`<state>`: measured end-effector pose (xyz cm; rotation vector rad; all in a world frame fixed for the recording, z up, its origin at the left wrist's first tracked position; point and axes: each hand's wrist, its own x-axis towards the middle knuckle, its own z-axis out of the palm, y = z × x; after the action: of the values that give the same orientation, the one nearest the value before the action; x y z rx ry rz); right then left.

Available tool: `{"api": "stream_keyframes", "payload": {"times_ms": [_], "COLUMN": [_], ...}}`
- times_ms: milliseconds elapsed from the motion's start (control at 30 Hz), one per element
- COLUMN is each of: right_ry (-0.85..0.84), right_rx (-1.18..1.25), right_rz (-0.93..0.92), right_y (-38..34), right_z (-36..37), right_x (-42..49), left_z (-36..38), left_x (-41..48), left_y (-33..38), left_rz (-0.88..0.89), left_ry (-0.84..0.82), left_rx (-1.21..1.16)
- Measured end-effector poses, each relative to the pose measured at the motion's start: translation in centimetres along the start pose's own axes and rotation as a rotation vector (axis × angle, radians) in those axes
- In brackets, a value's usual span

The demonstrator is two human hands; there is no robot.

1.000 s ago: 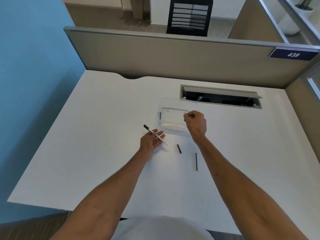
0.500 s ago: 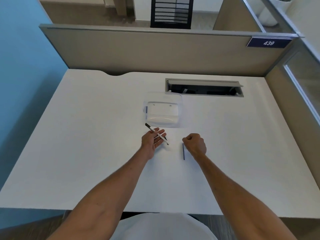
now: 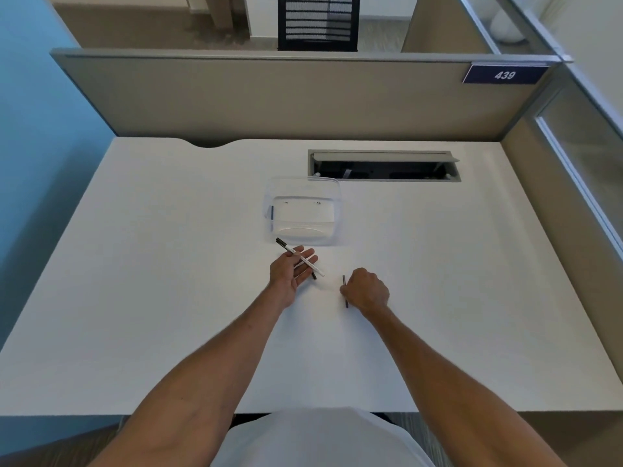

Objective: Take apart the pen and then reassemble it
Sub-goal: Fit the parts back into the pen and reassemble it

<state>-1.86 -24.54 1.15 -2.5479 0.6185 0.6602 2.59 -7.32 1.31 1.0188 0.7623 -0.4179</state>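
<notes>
My left hand [image 3: 290, 276] lies palm up on the white desk [image 3: 168, 298], fingers loosely spread, and holds the white pen barrel [image 3: 300, 257] with its black end pointing up and left. A small black pen piece [image 3: 314, 275] lies on the desk just under my left fingertips. My right hand [image 3: 365, 291] is curled into a fist on the desk, its fingers closed around the thin dark ink refill [image 3: 344, 290], which sticks out above and below the fist's left side.
A clear plastic box [image 3: 303, 210] stands just behind my hands, with a small blue part at its left wall. Behind it is an open cable hatch [image 3: 384, 165] in the desk. A beige partition [image 3: 269, 96] closes the far edge.
My right hand came back from the clear box to the desk in front and closed on the refill. The left hand with the barrel barely moved.
</notes>
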Motion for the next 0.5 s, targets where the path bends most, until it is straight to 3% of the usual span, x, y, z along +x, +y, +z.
{"api": "stream_keyframes", "payload": {"times_ms": [233,500], "right_ry": [-0.018,0.03], "right_rx": [0.091,0.214], "right_rz": [-0.027,-0.251], "right_y": [0.1,-2.7], "right_z": [-1.0,-1.4], "right_x": [0.5,-0.4], "left_z": [-0.8,-1.8], "left_x": [-0.3,-0.3], "left_y": [0.7,1.9], "left_rz": [0.018,0.04], "left_ry": [0.015,0.061], "left_rx": [-0.017,-0.104]}}
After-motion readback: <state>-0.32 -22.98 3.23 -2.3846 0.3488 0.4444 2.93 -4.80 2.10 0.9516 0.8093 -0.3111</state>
